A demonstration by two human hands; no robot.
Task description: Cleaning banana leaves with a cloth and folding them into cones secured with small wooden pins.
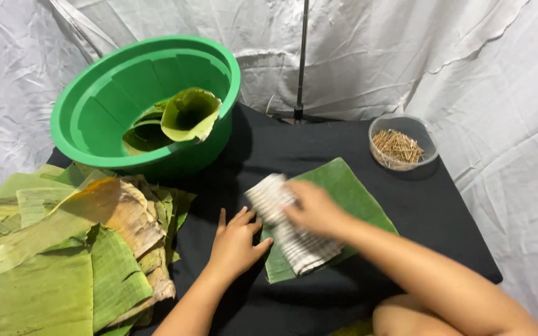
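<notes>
Knee [406,317]: bare, at the lower edge, just below the cut leaf.
Cut leaf [353,190]: green banana-leaf piece, flat on the black surface [319,146].
Right hand [312,208]: closed on a striped cloth [287,230], pressing it onto the cut leaf; blurred.
Left hand [235,239]: fingers spread, holding nothing, flat at the leaf's left edge.
Leaf pile [57,249]: left of the cut leaf.
Green basin [94,118]: beyond the cut leaf, rolled leaves inside.
Clear tub [403,143]: thin sticks, beyond the cut leaf's right.

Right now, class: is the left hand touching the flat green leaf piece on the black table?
Touching. The head view shows the left hand with its fingertips pressed on the leaf piece's near-left edge.
</notes>
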